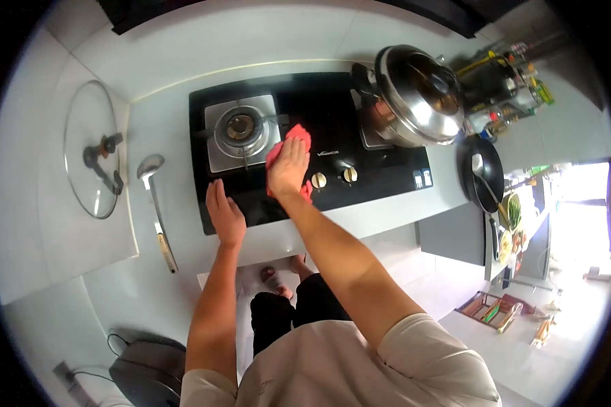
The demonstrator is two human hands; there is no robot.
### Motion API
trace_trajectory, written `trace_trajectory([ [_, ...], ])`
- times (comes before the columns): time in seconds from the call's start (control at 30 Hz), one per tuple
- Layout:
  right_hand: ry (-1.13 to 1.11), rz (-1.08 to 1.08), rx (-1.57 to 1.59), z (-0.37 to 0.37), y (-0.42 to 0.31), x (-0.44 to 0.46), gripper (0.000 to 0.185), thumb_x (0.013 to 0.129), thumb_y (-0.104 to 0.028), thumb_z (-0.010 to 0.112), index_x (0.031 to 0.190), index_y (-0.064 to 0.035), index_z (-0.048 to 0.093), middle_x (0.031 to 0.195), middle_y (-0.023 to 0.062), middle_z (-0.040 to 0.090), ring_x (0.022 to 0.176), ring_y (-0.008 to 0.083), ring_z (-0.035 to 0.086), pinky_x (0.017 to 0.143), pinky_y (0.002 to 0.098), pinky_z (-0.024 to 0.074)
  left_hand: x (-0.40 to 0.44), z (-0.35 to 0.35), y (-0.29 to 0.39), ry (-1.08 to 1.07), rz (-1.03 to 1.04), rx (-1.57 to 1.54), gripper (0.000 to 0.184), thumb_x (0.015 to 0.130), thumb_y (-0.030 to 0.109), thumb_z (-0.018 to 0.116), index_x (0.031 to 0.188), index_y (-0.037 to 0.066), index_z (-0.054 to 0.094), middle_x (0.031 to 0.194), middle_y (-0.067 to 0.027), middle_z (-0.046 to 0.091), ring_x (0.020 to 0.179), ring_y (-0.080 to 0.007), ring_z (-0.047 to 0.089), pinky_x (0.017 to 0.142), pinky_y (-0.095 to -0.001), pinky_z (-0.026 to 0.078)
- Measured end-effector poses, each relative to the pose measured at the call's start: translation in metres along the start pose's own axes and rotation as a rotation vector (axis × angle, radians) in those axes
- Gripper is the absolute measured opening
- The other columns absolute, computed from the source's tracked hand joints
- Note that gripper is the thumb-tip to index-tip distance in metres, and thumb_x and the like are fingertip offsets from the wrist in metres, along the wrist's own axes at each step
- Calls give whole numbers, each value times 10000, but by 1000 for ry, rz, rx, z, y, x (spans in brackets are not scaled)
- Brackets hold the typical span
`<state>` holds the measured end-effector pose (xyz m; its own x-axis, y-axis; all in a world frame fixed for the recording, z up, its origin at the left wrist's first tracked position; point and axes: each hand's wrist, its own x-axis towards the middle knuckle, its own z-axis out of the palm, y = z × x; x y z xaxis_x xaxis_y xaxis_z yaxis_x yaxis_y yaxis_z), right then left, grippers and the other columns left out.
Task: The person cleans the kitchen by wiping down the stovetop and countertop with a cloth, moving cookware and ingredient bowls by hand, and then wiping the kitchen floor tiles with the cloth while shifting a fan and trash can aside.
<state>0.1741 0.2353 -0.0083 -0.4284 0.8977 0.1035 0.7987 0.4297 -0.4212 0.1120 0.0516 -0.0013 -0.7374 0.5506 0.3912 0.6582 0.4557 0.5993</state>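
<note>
My right hand [289, 168] lies flat on a red cloth [299, 133], pressing it on the black glass of the gas stove [319, 102], just right of the left burner [241, 127]. Red edges of the cloth show beyond the fingertips and beside the wrist. My left hand [225, 214] rests with its fingers out on the stove's front left edge and holds nothing. Two control knobs [318, 180] sit right of my right hand.
A lidded steel pot [414, 102] covers the right burner. A ladle [156, 210] and a glass lid [95, 152] are at the left. A black wok [480, 173] with a spatula stands at the right, near bottles [499, 122]. A dark appliance [146, 370] is at the lower left.
</note>
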Motion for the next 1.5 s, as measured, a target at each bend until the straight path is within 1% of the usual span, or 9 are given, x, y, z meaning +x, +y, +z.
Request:
trace_trajectory([
  [0.07, -19, -74, -40, -15, -1, -37, 691, 1025, -139, 439, 1671, 65, 302, 1753, 242, 314, 1654, 406, 228, 1341, 536, 166, -22, -10, 8, -64, 29, -19, 556, 983, -62, 554, 1535, -17, 515, 1543, -234, 543, 1469, -445, 479, 1232, -524, 395],
  [0.23, -70, -553, -70, -58, 56, -90, 617, 991, -139, 547, 1576, 50, 494, 1639, 219, 508, 1576, 372, 407, 1305, 503, 297, -54, -11, 21, -149, 156, -49, 569, 941, -71, 579, 1506, -17, 543, 1513, -236, 570, 1434, -460, 521, 1211, -537, 422],
  [0.5, 67, -467, 78, -108, 140, -119, 491, 970, -134, 585, 1440, -10, 652, 1460, 170, 674, 1389, 350, 602, 1198, 493, 428, -68, 14, 75, -345, 320, -40, 602, 894, -49, 617, 1492, -9, 562, 1534, -185, 574, 1489, -408, 493, 1241, -506, 404],
  [0.8, 13, -494, 281, -121, 151, -57, 834, 864, -1, 697, 1619, 87, 353, 1333, 262, 666, 1176, 459, 648, 1029, 498, 513, -69, 34, 121, -427, 286, -58, 578, 939, -46, 592, 1512, -22, 532, 1533, -206, 564, 1499, -406, 475, 1254, -505, 378],
  [0.93, -39, -446, 280, -109, 146, -50, 861, 882, -42, 705, 1638, 90, 314, 1285, 254, 686, 1112, 452, 664, 1007, 496, 524, -74, 39, 119, -407, 285, -55, 570, 945, -52, 586, 1512, -29, 527, 1522, -224, 570, 1489, -425, 481, 1247, -520, 381],
  [1.0, 78, -447, 238, -113, 143, -60, 833, 900, -74, 704, 1632, 76, 336, 1270, 249, 694, 1122, 446, 662, 1014, 483, 523, -76, 41, 120, -394, 296, -47, 570, 944, -50, 589, 1510, -30, 528, 1515, -223, 577, 1482, -429, 488, 1245, -524, 382],
  [1.13, 134, -446, 119, -127, 156, -98, 516, 918, -122, 692, 1416, 10, 651, 1322, 178, 732, 1289, 363, 662, 1104, 466, 506, -73, 45, 126, -366, 313, -30, 564, 943, -43, 590, 1504, -31, 535, 1518, -221, 574, 1479, -432, 487, 1246, -524, 379],
  [1.4, 28, -424, 75, -149, 223, -63, 457, 860, 10, 649, 1301, -35, 761, 1339, 166, 750, 1311, 351, 674, 1132, 460, 504, -66, 55, 144, -401, 331, -20, 542, 954, -7, 614, 1493, -15, 558, 1540, -180, 562, 1490, -397, 480, 1254, -517, 371],
  [1.5, -95, -517, -63, -160, 247, -41, 460, 889, -46, 648, 1338, -62, 748, 1418, 146, 715, 1376, 318, 631, 1182, 447, 460, -65, 53, 144, -415, 324, -13, 536, 958, 12, 629, 1490, -5, 568, 1547, -171, 558, 1495, -385, 476, 1255, -515, 371],
])
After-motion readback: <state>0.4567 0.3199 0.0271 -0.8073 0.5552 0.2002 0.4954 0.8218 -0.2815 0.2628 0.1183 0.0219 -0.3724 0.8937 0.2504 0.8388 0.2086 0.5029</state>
